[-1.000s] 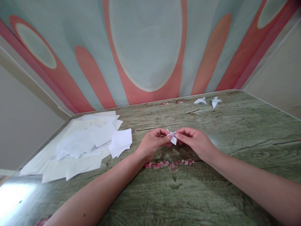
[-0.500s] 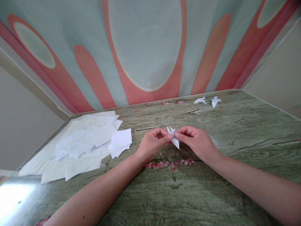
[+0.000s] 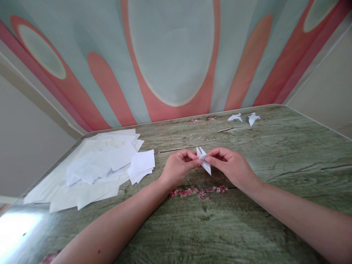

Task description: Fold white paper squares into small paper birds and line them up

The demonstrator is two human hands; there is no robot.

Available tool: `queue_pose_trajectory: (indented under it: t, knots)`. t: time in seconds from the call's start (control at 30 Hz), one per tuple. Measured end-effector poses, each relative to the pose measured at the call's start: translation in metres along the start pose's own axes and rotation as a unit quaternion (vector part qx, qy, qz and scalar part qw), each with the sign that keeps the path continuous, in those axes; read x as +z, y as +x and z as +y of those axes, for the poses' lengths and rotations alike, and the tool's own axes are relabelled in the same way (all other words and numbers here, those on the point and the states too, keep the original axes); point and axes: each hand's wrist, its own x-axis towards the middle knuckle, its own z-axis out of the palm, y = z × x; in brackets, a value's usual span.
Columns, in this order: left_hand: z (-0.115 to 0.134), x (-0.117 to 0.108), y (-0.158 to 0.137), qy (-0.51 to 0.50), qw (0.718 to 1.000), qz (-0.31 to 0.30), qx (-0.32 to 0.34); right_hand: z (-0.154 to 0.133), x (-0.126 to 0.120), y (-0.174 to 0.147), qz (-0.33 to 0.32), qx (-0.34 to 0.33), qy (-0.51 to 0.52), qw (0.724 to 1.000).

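A small folded white paper figure (image 3: 205, 165) is held between both hands above the table, with two narrow points facing away from me and a wider point towards me. My left hand (image 3: 180, 165) pinches its left side between thumb and fingers. From the right, my right hand (image 3: 231, 165) pinches the other side the same way. My fingertips cover the outer parts of the folds. On the far right of the table lie two finished-looking folded paper figures, one pale and flat (image 3: 235, 117) and one more upright (image 3: 253, 118).
A stack of small white paper squares (image 3: 142, 163) lies left of my left hand. Beyond it spreads a large overlapping pile of white sheets (image 3: 90, 161). The wood-patterned table (image 3: 209, 227) meets a pink and grey-blue patterned backdrop (image 3: 170, 55) at its far edge.
The folded paper's two narrow points now stand out straighter and its middle looks flatter. Both hands keep their pinch in nearly the same place. The view has shifted slightly.
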Motion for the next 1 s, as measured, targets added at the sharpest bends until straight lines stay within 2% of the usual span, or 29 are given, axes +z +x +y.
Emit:
queue_pose_trajectory:
  t: [0.23,0.43,0.73,1.0]
  knots:
    - [-0.001,0.006,-0.002,-0.013,0.999,-0.014,-0.036,-0.003,0.001,-0.003,0.021,0.004,-0.011,1.000]
    - [-0.001,0.010,-0.005,0.020,0.999,0.036,-0.008,-0.005,0.000,-0.003,0.022,0.006,-0.018,1.000]
    - [-0.003,0.013,-0.006,0.039,0.997,0.072,0.003,0.002,0.003,-0.003,0.022,0.009,0.048,0.999]
    - [-0.003,0.016,-0.007,0.063,0.993,0.103,0.008,0.002,0.004,-0.002,0.031,0.027,0.050,0.998]
